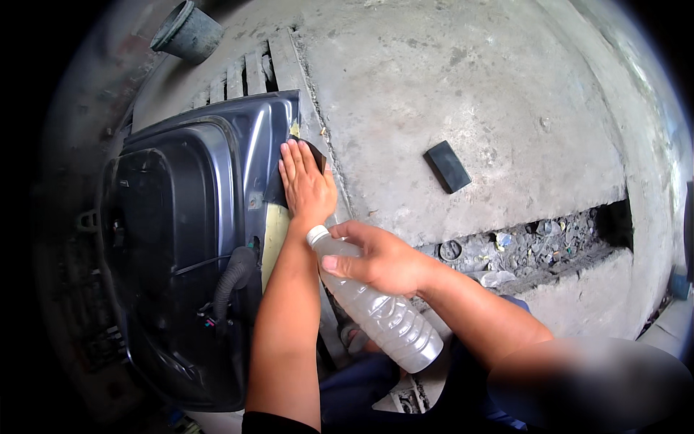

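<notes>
Head view: bottle in the right fingers, left fingers flat on a door panel's edge

Nearest lies the clear plastic bottle, in the right hand. The right fingers close round its upper part, thumb on the near side; the fingertips beyond it are partly hidden. Its long axis slants: the white cap points up and left of the right fingers, toward the left wrist, and the base falls away down and right of them. Whether cap and wrist touch, I cannot tell.

Just past the cap, the left hand lies flat, its fingers straight and close together, over a dark sheet at the right edge of the dark door panel. The left hand is the nearer to the panel, which spreads leftward from its fingers, with a corrugated hose below and left of them and a yellowish strip just below.

Well right of the left fingers, a black block rests on the stained concrete floor. Below the block, right of the right fingers, runs a rubble-filled trench. Farthest, up and left of the left fingers, are slats with dark gaps and a grey bucket, tipped in view.
</notes>
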Demonstrator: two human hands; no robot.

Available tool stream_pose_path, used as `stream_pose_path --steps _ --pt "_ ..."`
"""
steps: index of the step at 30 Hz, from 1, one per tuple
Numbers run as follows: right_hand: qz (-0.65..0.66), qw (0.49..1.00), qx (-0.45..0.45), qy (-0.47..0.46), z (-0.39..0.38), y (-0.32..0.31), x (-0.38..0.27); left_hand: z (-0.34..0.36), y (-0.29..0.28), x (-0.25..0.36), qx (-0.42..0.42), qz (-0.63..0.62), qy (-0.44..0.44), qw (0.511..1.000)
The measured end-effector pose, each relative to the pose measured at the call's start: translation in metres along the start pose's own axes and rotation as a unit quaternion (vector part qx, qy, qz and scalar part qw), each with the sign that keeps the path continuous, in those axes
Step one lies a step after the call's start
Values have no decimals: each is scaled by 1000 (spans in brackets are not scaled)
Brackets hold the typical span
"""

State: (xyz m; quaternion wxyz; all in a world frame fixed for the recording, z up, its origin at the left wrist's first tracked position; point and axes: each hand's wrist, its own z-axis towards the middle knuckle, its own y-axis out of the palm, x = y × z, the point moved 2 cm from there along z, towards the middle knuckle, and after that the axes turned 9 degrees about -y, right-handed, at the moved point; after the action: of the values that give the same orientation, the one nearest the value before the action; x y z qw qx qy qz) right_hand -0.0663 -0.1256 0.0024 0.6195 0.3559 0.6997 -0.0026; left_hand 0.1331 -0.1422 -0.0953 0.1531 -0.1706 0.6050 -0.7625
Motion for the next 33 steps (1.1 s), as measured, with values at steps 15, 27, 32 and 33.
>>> stream_pose_path --steps 15,27,32,33 --pt "-20 998 59 7 -7 -16 2 -6 15 19 -29 -89 -38 995" --pt "-47 997 68 8 -12 -20 7 5 15 20 25 -17 -22 999" --pt "-69 995 67 1 -9 -12 12 57 7 21 41 -82 -5 996" --pt "-68 995 67 5 -11 -14 13 51 7 25 22 -95 -16 995"
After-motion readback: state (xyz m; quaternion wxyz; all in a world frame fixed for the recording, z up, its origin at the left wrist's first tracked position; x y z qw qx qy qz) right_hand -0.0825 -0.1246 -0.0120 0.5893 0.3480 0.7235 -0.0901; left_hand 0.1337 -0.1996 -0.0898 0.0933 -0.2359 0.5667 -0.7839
